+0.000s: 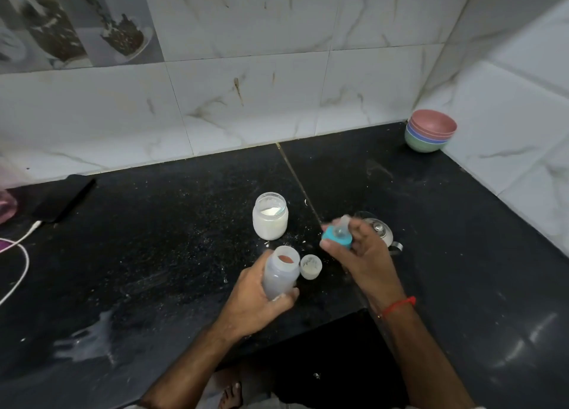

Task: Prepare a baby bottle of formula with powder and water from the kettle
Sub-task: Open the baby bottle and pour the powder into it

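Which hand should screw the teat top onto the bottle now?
The right hand: it already holds the blue teat ring, just beside the open bottle, which the left hand grips tilted above the counter.

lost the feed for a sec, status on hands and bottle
Left hand grips open bottle. Right hand holds teal nipple cap, not on. Powder jar open; small cap beside bottle. Nothing blocking.

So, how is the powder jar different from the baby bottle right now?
The powder jar stands on the counter, untouched; the baby bottle is gripped, tilted, in the left hand. The jar is squat and holds white powder; the bottle is taller and narrower, its contents unclear. Both are open and translucent.
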Motion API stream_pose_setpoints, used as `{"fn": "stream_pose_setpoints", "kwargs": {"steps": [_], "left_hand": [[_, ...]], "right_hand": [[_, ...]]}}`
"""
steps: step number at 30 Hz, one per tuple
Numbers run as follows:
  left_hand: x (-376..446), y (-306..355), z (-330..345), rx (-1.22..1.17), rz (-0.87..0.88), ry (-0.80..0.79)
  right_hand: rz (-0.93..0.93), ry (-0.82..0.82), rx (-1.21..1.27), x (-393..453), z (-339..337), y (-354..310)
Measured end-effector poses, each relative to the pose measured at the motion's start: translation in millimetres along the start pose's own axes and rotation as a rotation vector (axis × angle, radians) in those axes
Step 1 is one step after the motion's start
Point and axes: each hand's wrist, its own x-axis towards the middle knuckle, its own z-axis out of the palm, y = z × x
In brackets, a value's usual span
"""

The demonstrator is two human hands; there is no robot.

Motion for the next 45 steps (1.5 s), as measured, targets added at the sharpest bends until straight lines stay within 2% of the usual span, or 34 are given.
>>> {"fn": "stream_pose_setpoints", "kwargs": {"steps": [2,4,5,8,11,14,18,20,23,27,34,36,40,45], "left_hand": [[-4,-4,-8,-0.017,-0.028,0.062],[-7,-6,-15,-0.027,-0.041,0.1],[-9,-8,-18,-0.024,-0.044,0.11],[-10,-10,-22,-0.002,-0.054,0.114],[-10,-9,-19,0.015,-0.046,0.1],[-11,-12,-17,0.027,-0.049,0.087],[-13,-17,-18,0.039,-0.065,0.089],[-13,-18,-18,0.049,-0.066,0.084],[-11,-19,-17,0.059,-0.056,0.067],[-9,-19,-16,0.072,-0.049,0.058],[-5,-27,-18,0.217,-0.119,0.054],[-1,-29,-16,0.272,-0.141,0.01],[8,-24,-3,0.319,-0.111,-0.063],[17,-16,11,0.295,-0.066,-0.078]], "right_hand": [[0.068,0.11,-0.439,-3,-13,32],[0.091,0.177,-0.689,-10,-20,67],[0.103,0.154,-0.762,-13,-22,84],[0.224,0.055,-0.904,-17,-18,118],[0.295,0.062,-0.943,-13,-11,128],[0.272,0.076,-0.991,-10,-9,128],[0.101,0.128,-1.203,-14,-7,127],[0.036,0.112,-1.219,-11,-3,126],[0.045,0.042,-1.185,-3,3,124],[0.007,0.027,-1.087,1,8,118],[-0.263,-0.003,-0.6,-8,6,79],[-0.339,-0.045,-0.621,-7,5,56],[-0.475,-0.185,-0.816,0,-1,17],[-0.549,-0.283,-0.892,1,-9,0]]}}
